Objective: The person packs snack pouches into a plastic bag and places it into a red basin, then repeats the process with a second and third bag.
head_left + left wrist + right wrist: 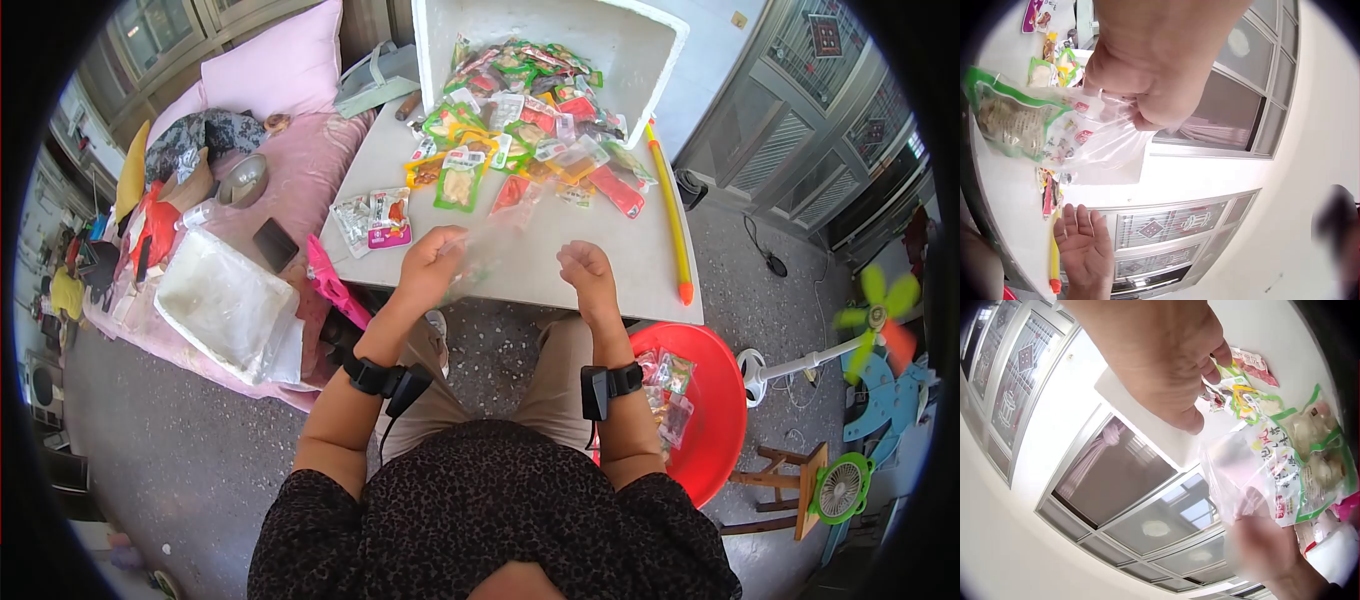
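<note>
My left hand [432, 268] pinches the upper edge of a clear plastic bag [1100, 134], which hangs over the table's front edge. Small green-edged packets [1319, 450] lie in the bag's lower part. To the right of the bag, my right hand [590, 280] is held up with relaxed fingers, touching nothing; in the left wrist view its palm [1087, 253] shows with the fingers apart. In the head view the bag is faint and blurred.
A white foam box [655, 75] lies tipped at the table's back, colourful packets [460, 180] spilling out. Two packets [388, 215] lie at the left. A yellow stick [672, 220] runs along the right edge; a red basin [725, 400] with packets stands below.
</note>
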The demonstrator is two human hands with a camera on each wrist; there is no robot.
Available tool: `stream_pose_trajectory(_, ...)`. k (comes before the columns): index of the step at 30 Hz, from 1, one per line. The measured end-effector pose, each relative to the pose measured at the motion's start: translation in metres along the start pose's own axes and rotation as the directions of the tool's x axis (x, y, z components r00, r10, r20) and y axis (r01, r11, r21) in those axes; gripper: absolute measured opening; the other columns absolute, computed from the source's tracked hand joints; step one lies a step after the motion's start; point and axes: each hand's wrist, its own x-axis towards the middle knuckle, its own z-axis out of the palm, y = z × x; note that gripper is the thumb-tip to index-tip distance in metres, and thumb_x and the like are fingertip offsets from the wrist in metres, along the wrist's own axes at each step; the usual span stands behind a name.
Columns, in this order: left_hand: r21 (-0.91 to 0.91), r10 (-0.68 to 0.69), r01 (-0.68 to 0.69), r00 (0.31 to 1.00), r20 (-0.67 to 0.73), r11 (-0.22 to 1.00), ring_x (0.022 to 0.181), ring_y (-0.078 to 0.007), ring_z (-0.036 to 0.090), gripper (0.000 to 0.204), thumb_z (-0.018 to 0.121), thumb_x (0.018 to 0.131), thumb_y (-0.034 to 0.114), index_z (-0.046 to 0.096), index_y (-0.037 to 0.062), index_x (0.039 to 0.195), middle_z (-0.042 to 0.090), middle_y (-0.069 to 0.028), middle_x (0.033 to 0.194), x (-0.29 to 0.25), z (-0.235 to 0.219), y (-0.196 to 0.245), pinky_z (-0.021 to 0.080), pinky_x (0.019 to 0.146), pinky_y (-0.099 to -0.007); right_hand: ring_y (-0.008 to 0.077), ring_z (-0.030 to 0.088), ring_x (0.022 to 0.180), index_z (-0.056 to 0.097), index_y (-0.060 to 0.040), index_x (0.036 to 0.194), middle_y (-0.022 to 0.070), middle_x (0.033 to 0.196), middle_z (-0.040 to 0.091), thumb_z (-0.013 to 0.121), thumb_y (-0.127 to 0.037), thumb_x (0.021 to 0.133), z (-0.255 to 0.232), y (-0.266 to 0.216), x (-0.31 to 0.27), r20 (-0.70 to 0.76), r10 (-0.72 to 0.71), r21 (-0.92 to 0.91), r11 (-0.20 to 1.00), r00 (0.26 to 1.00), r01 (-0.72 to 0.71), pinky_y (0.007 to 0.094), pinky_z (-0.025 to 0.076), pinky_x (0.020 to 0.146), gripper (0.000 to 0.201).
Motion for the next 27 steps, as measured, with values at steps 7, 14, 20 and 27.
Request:
stream_pose_trajectory(7, -0.631, -0.193, 0.326, 0.943, 0.272, 0.704, 0.08, -0.0163, 0.055, 0.009, 0.047, 0.078, 0.003, 0.049, 0.0014, 0.087, 0.057, -0.0107, 0.087, -0.021, 0.002, 0.017, 0.043, 0.072, -0.0283, 0.0111, 0.048, 0.081, 0.043, -0.0022, 0.107, 0.0039, 0.092, 0.05, 0.059, -0.005, 0.072, 0.025, -0.043, -0.023, 0.42, -0.033, 0.048, 0.999, 0.907, 0.014, 0.023, 0.041, 0.071, 0.039)
stream_pose_trajectory(14, -0.514, -0.211, 0.307, 0.948, 0.237, 0.801, 0.082, -0.0153, 0.054, 0.013, 0.046, 0.08, 0.008, 0.049, 0.0008, 0.091, 0.056, -0.0088, 0.088, -0.035, 0.0, 0.015, 0.042, 0.072, -0.0272, 0.0069, 0.046, 0.068, 0.052, -0.0021, 0.079, -0.0007, 0.072, 0.05, 0.056, -0.005, 0.075, 0.018, -0.042, -0.032, 0.465, 0.025, -0.346, 0.925, 0.885, 0.156, 0.0204, 0.038, 0.061, 0.006)
stream_pose_trajectory(20, -0.245, -0.07, 0.148, 0.951, 0.3, 0.958, 0.079, -0.0106, 0.051, 0.017, 0.046, 0.082, 0.012, 0.051, 0.001, 0.093, 0.056, -0.0051, 0.085, -0.045, -0.002, 0.013, 0.042, 0.07, -0.0248, 0.0094, 0.048, 0.067, 0.052, -0.0009, 0.079, 0.0009, 0.071, 0.051, 0.056, -0.004, 0.074, 0.015, -0.064, -0.05, 0.513, 0.086, -0.474, 0.858, 0.854, 0.199, 0.0221, 0.039, 0.06, 0.008)
stream_pose_trajectory(27, -0.096, -0.114, 0.177, 0.88, 0.46, 0.98, 0.075, -0.0085, 0.049, 0.02, 0.047, 0.082, 0.017, 0.052, 0.0007, 0.092, 0.054, -0.0026, 0.083, -0.056, 0.017, 0.016, 0.041, 0.068, -0.0235, 0.0304, 0.049, 0.066, 0.05, 0.0009, 0.077, 0.014, 0.069, 0.05, 0.052, -0.012, 0.072, 0.027, -0.069, -0.065, 0.718, 0.05, -0.558, 0.637, 0.694, 0.531, 0.0358, 0.038, 0.059, 0.014)
